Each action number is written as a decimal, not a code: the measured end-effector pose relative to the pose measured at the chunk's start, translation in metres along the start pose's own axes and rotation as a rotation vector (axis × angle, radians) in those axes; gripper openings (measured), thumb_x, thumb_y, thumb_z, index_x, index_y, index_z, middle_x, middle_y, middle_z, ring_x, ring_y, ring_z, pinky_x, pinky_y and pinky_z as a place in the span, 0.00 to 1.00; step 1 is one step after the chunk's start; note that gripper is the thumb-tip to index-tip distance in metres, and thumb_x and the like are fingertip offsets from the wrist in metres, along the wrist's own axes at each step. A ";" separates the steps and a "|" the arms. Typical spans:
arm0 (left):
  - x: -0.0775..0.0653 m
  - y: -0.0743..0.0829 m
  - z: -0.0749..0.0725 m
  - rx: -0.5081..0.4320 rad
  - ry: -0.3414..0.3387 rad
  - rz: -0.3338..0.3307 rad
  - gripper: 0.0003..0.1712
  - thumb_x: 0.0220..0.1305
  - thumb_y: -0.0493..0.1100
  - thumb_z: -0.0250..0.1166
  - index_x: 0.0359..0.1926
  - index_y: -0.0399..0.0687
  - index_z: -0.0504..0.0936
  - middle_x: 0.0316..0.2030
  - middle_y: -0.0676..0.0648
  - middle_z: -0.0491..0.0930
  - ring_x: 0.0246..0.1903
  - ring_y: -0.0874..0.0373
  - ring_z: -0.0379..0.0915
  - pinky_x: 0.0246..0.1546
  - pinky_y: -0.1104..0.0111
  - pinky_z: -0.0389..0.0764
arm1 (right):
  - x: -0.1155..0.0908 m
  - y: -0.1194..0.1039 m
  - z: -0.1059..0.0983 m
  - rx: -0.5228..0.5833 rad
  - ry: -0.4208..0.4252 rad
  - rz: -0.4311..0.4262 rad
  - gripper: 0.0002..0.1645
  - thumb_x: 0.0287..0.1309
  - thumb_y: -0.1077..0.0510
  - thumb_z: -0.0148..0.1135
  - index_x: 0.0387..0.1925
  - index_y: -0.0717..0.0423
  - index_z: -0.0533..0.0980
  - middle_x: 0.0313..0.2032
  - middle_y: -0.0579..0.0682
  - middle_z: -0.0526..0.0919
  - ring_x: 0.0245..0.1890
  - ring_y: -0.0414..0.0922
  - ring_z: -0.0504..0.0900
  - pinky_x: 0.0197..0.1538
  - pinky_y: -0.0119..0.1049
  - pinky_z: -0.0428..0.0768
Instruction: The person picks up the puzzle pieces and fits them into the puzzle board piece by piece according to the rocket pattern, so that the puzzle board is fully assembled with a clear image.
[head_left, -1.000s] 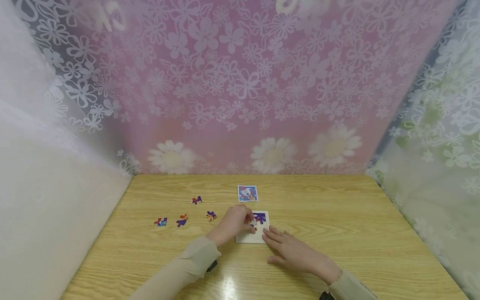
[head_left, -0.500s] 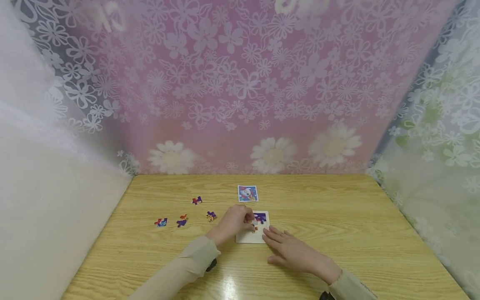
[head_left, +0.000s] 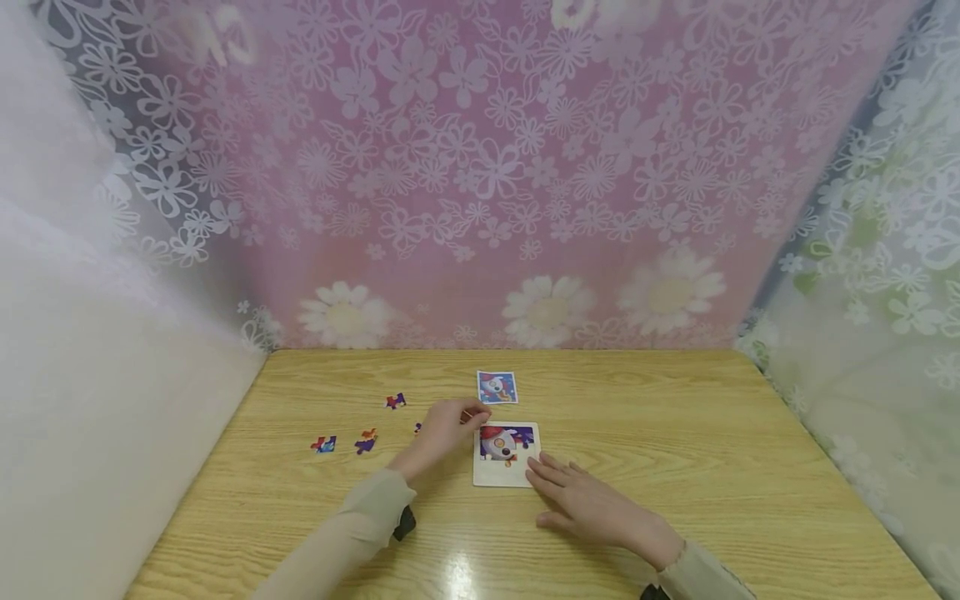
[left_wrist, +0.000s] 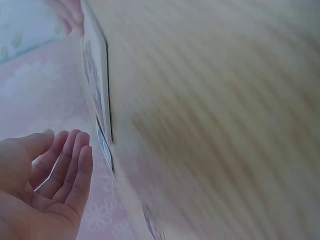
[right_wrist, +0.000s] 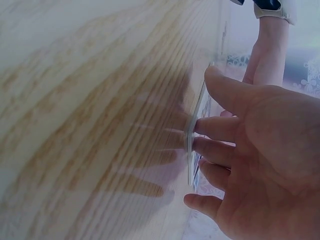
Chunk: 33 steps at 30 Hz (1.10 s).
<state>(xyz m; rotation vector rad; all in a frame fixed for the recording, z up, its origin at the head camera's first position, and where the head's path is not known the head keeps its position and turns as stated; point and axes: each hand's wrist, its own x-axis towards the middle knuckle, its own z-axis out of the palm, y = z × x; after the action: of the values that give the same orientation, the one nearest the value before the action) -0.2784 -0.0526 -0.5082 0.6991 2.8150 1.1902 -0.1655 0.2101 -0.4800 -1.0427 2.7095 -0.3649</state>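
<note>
A white-framed jigsaw board (head_left: 498, 475) lies on the table, its upper part filled with joined pieces showing a cartoon face and its lower part bare white. Just off the board's upper left corner is my left hand (head_left: 448, 427); the left wrist view shows its fingers loosely bent with nothing between them. My right hand (head_left: 581, 498) rests with straight fingers at the board's right edge, fingertips touching it in the right wrist view. Left of the board, one puzzle piece (head_left: 417, 428) is mostly hidden behind the left hand.
A small picture card (head_left: 497, 387) of the same cartoon face lies behind the board. Further left are loose puzzle pieces: a red-and-purple one (head_left: 394, 402), an orange-and-purple one (head_left: 366, 442) and a red-and-blue one (head_left: 324, 444). Flowered curtains (head_left: 465, 208) hang around the wooden table (head_left: 660, 417).
My left hand has moved off the board to the left and slightly away from me, uncovering the joined pieces. A piece with part of the face now shows in place. The right hand stays put.
</note>
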 end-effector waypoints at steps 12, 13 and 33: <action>0.001 -0.024 -0.049 -0.113 0.097 -0.030 0.17 0.77 0.49 0.57 0.55 0.44 0.85 0.44 0.46 0.87 0.44 0.50 0.85 0.43 0.60 0.85 | 0.000 0.001 0.001 0.001 0.001 -0.006 0.38 0.74 0.42 0.54 0.74 0.62 0.64 0.76 0.58 0.61 0.76 0.59 0.57 0.72 0.62 0.60; 0.001 -0.026 -0.054 -0.113 0.109 -0.043 0.17 0.77 0.48 0.58 0.55 0.45 0.85 0.45 0.45 0.87 0.44 0.48 0.85 0.44 0.58 0.85 | 0.000 0.001 0.002 0.000 0.001 -0.006 0.38 0.74 0.42 0.54 0.74 0.62 0.64 0.76 0.58 0.61 0.76 0.59 0.57 0.72 0.62 0.60; -0.016 -0.070 -0.103 0.086 0.111 -0.278 0.17 0.66 0.36 0.69 0.53 0.31 0.82 0.43 0.39 0.84 0.43 0.45 0.82 0.46 0.55 0.83 | 0.001 0.003 0.003 -0.008 -0.009 -0.002 0.39 0.74 0.42 0.54 0.74 0.61 0.63 0.76 0.57 0.60 0.76 0.58 0.56 0.72 0.62 0.60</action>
<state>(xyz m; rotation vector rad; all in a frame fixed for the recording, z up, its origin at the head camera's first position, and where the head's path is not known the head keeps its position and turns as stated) -0.3101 -0.1717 -0.4848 0.2357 2.9417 1.0977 -0.1674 0.2114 -0.4840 -1.0466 2.7045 -0.3492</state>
